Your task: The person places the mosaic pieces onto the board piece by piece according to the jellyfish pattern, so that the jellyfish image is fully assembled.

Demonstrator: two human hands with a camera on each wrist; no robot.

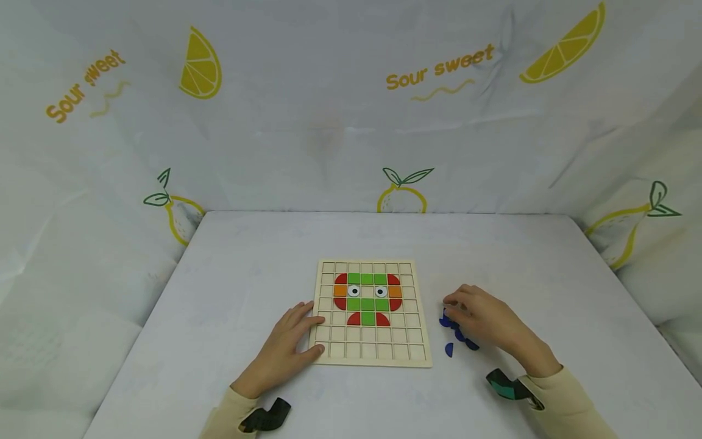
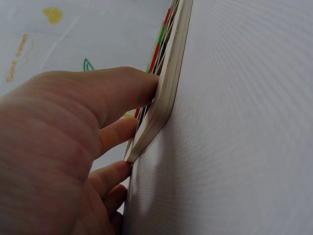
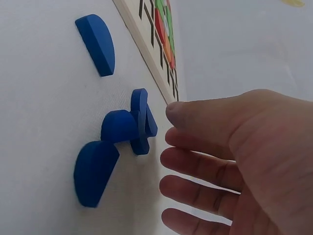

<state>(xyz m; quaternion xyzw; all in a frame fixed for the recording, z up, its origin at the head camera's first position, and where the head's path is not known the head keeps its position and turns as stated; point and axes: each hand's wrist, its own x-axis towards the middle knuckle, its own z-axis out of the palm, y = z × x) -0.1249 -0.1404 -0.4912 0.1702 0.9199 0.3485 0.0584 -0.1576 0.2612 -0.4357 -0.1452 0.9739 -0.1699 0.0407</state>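
A square wooden grid board [image 1: 368, 351] lies flat on the table, bearing a figure of red rounded pieces [image 1: 340, 303], green squares [image 1: 367, 318], orange squares [image 1: 340, 291] and two eye pieces [image 1: 381, 291]. My left hand [image 1: 286, 344] rests at the board's left edge, thumb and fingertips on its rim with the fingers fairly straight. To the right of the board, my right hand [image 1: 484, 317] hovers by a small cluster of blue half-round pieces [image 3: 95, 174]. Its fingers are loosely bent, and nothing shows between thumb and fingertips in the right wrist view.
One blue half-round piece [image 1: 449, 349] lies apart from the cluster, nearer the front. A white cloth covers the table [image 1: 258, 250], and a lemon-print curtain [image 1: 307, 110] hangs behind it. Dark wrist straps [image 1: 265, 417] stick out below both sleeves.
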